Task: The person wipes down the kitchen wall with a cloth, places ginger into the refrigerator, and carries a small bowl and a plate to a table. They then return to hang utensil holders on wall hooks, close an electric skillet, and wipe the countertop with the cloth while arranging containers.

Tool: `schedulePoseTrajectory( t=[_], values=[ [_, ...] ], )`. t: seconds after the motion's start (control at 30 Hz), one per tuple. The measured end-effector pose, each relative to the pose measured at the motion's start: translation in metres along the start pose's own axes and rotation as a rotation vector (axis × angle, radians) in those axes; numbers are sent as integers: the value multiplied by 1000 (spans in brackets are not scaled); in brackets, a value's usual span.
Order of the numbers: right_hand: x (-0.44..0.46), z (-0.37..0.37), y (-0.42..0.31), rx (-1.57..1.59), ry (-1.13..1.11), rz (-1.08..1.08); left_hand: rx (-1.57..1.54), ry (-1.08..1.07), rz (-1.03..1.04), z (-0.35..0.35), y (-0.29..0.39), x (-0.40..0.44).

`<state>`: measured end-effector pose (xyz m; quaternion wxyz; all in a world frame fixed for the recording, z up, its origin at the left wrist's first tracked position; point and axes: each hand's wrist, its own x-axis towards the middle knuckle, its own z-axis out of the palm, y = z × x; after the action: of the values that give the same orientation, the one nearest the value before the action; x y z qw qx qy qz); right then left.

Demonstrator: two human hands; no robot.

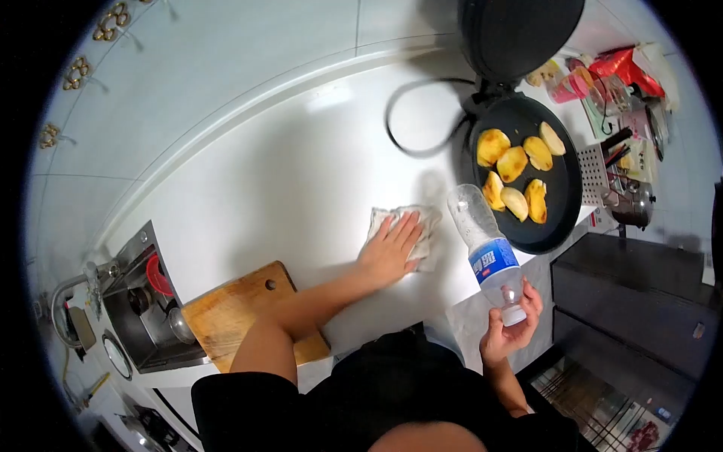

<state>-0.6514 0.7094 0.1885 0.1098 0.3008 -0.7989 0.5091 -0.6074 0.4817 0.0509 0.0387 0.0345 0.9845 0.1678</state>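
Note:
My left hand (390, 247) lies flat on a crumpled whitish cloth (423, 226), its fingers stretched out and pressing the cloth onto the white countertop (324, 173). In my right hand (512, 331) is a clear plastic bottle (471, 215) with a blue label, gripped near its white cap. The bottle tilts cap-down towards me, its base beside the pan. Just beyond it, an open black electric griddle (553, 218) holds several yellow, partly browned slices (512, 164). Its lid (520, 38) stands raised at the back.
A wooden cutting board (233, 309) lies left of my forearm, at the edge of a metal sink (135, 331) with a red bowl (158, 275). The griddle's black cable (388, 113) loops on the counter. A white perforated basket (593, 177) and packages (629, 71) crowd the right side.

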Motion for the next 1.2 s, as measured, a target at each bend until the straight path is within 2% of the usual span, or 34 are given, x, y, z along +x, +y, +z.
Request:
schedulePoseTrajectory(
  t=[0.13,0.2,0.23,0.27,0.4,0.5,0.53,0.67,0.73,0.77,0.83,0.9,1.0,1.07,1.13,1.2],
  values=[
    [-15,-31,-2,52,22,46,82,73,-114,14,-4,13],
    [-25,-48,0,66,80,66,171,208,-343,4,-37,55],
    [-31,-57,2,69,110,76,134,361,-387,7,-64,78],
    [-37,-66,2,54,126,78,117,409,-371,0,-84,99],
    [-67,-108,4,-6,165,116,22,423,-203,3,-98,131],
    [-95,-129,18,48,177,162,44,177,85,3,-68,122],
    [-104,-132,22,79,185,177,-83,221,184,14,-57,115],
    [-113,-144,28,248,181,243,-64,148,424,37,20,88],
    [-112,-149,35,329,151,216,-138,89,418,35,63,60],
    [-111,-150,39,325,134,194,-105,145,425,41,74,44],
    [-106,-151,44,322,105,142,-36,107,352,36,76,29],
    [-106,-156,49,334,123,218,30,109,207,28,59,14],
    [-110,-163,60,375,134,217,81,319,-328,15,-7,-30],
    [-117,-172,63,329,186,272,162,381,-612,40,-36,-65],
    [-126,-181,78,303,171,312,146,377,-800,47,-21,-85],
    [-135,-184,83,320,206,324,245,480,-932,79,15,-88]
  ],
)
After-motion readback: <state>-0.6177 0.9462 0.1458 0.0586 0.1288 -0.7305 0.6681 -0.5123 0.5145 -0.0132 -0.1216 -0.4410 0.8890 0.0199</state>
